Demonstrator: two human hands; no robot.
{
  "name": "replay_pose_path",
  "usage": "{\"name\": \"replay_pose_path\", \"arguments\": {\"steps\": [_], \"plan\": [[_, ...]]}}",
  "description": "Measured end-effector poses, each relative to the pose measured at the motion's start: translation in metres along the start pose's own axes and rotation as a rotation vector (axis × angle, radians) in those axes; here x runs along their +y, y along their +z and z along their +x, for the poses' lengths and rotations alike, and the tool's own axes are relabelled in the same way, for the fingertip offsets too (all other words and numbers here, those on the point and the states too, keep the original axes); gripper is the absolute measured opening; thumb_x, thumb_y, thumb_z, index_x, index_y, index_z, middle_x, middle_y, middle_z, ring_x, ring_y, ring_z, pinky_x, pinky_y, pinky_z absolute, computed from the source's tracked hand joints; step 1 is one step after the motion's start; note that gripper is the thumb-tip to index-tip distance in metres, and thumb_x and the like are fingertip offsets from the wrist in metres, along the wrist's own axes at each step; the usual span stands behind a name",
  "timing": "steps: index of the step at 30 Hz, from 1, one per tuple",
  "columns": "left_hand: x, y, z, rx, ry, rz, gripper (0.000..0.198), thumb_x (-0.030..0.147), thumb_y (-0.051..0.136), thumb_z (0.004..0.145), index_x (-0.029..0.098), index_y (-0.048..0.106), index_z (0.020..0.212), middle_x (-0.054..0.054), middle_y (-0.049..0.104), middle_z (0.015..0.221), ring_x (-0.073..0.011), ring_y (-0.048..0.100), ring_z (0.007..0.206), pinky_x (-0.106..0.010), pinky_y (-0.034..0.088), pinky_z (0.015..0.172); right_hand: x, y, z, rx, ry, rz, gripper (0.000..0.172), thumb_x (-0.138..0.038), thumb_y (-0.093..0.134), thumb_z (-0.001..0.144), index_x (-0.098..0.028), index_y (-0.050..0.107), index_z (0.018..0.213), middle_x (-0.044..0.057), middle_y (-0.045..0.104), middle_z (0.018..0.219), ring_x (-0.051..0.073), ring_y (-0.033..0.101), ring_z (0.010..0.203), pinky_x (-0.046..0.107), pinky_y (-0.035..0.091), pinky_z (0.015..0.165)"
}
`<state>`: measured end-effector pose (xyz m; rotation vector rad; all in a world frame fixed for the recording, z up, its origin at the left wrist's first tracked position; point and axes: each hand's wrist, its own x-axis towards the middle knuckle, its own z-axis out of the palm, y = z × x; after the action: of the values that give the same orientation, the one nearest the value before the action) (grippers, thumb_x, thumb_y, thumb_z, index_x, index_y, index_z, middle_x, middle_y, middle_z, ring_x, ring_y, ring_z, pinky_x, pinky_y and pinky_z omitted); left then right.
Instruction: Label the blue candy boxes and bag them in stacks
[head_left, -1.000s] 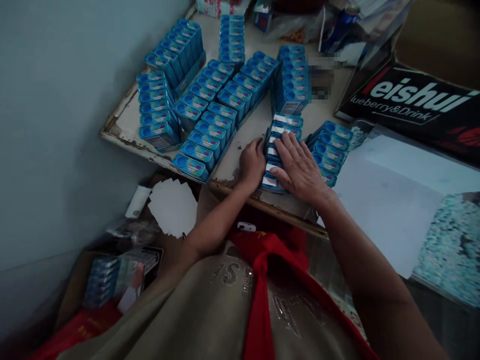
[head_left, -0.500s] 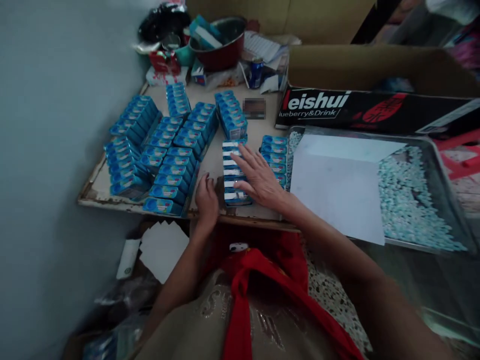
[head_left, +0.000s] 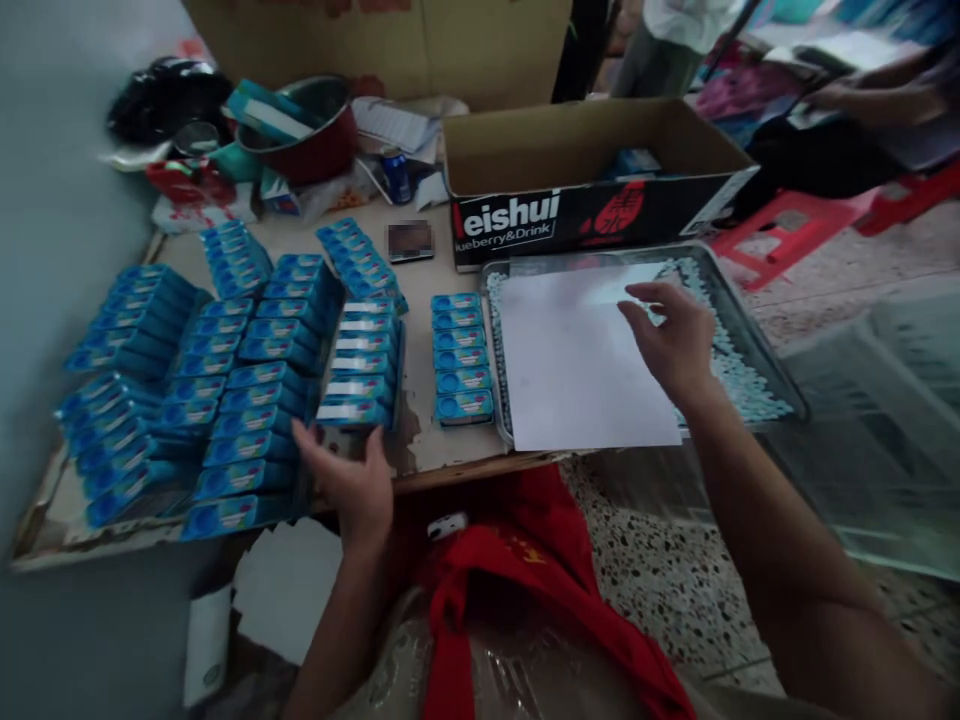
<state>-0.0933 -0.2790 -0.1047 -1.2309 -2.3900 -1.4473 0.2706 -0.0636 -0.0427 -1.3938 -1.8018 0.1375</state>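
The row of white-striped blue boxes (head_left: 361, 362) stands on the counter (head_left: 442, 452) just beyond the left hand (head_left: 351, 485), whose fingers are spread; contact is hard to tell. The right hand (head_left: 675, 340), well apart, curls with thumb and forefinger parted above the white sheet (head_left: 574, 370). The boxes look light, smooth and crushable, best gripped gently along their sides.
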Motion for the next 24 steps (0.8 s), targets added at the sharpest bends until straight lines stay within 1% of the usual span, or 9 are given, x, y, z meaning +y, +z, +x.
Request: {"name": "replay_pose_path", "arguments": {"steps": [3,5,8,11,14,17,19,22,24], "plan": [[0.039,-0.009,0.005,-0.044,0.302,0.032,0.08,0.037,0.075,0.09,0.033,0.038,0.161,-0.018,0.054,0.154,-0.04,0.051,0.147,-0.064,0.042,0.123,0.015,0.003,0.031,-0.113,-0.145,-0.251,0.051,-0.052,0.065,0.096,-0.021,0.067,0.137,0.019,0.067,0.139,0.041,0.058,0.128,0.066,0.045,0.106],[0.083,0.008,0.028,-0.181,0.485,0.0,0.064,0.039,0.076,0.089,0.035,0.054,0.149,-0.014,0.062,0.145,-0.0405,0.055,0.143,-0.064,0.037,0.127,0.014,0.019,0.053,-0.224,-0.214,-0.34,0.051,-0.046,0.063,0.098,-0.02,0.062,0.142,0.02,0.062,0.146,0.043,0.05,0.135,0.068,0.04,0.108],[0.155,0.065,0.095,-0.33,0.513,-0.115,0.045,0.042,0.068,0.096,0.03,0.064,0.139,-0.013,0.066,0.141,-0.0377,0.054,0.143,-0.059,0.034,0.129,0.01,0.038,0.066,-0.392,-0.299,-0.412,0.033,-0.034,0.044,0.107,-0.021,0.073,0.115,0.014,0.073,0.114,0.034,0.058,0.12,0.059,0.041,0.103],[0.206,0.139,0.156,-0.631,0.547,-0.209,0.044,0.046,0.071,0.093,0.021,0.071,0.128,-0.013,0.073,0.127,-0.0351,0.061,0.134,-0.052,0.044,0.119,0.011,0.036,0.045,-0.413,-0.41,-0.427,0.044,-0.032,0.032,0.112,-0.026,0.073,0.097,0.008,0.072,0.096,0.027,0.06,0.1,0.05,0.043,0.093],[0.221,0.196,0.172,-1.203,0.543,-0.081,0.039,0.041,0.09,0.072,0.018,0.08,0.102,-0.01,0.079,0.098,-0.0314,0.071,0.108,-0.043,0.054,0.101,0.015,0.023,0.007,-0.37,-0.508,-0.432,0.043,-0.031,0.032,0.112,-0.027,0.074,0.105,0.007,0.075,0.107,0.026,0.059,0.094,0.045,0.043,0.085],[0.212,0.221,0.152,-1.611,0.361,0.008,0.02,0.028,0.089,0.067,0.019,0.08,0.082,-0.006,0.076,0.077,-0.023,0.072,0.083,-0.033,0.055,0.082,0.02,0.012,-0.02,-0.422,-0.553,-0.449,0.045,-0.025,0.03,0.112,-0.023,0.075,0.115,0.01,0.075,0.117,0.027,0.061,0.096,0.044,0.045,0.082],[0.205,0.222,0.136,-1.616,0.298,-0.01,0.016,0.027,0.087,0.068,0.019,0.08,0.08,-0.004,0.076,0.078,-0.0193,0.07,0.079,-0.029,0.053,0.076,0.024,0.006,-0.027,-0.477,-0.526,-0.428,0.046,-0.024,0.03,0.111,-0.021,0.075,0.12,0.012,0.075,0.116,0.027,0.062,0.096,0.043,0.047,0.081],[0.211,0.213,0.123,-1.442,0.348,-0.073,0.021,0.04,0.081,0.079,0.019,0.079,0.083,-0.004,0.076,0.083,-0.0173,0.066,0.078,-0.026,0.047,0.069,0.024,0.001,-0.023,-0.466,-0.442,-0.395,0.049,-0.025,0.029,0.111,-0.023,0.074,0.129,0.012,0.074,0.121,0.026,0.064,0.096,0.044,0.049,0.083],[0.223,0.206,0.123,-1.471,0.374,-0.102,0.026,0.046,0.074,0.085,0.02,0.078,0.083,-0.002,0.072,0.078,-0.0167,0.062,0.072,-0.027,0.043,0.063,0.016,0.0,-0.015,-0.454,-0.43,-0.393,0.05,-0.025,0.027,0.112,-0.025,0.073,0.132,0.011,0.074,0.125,0.027,0.064,0.097,0.044,0.05,0.084]]}}
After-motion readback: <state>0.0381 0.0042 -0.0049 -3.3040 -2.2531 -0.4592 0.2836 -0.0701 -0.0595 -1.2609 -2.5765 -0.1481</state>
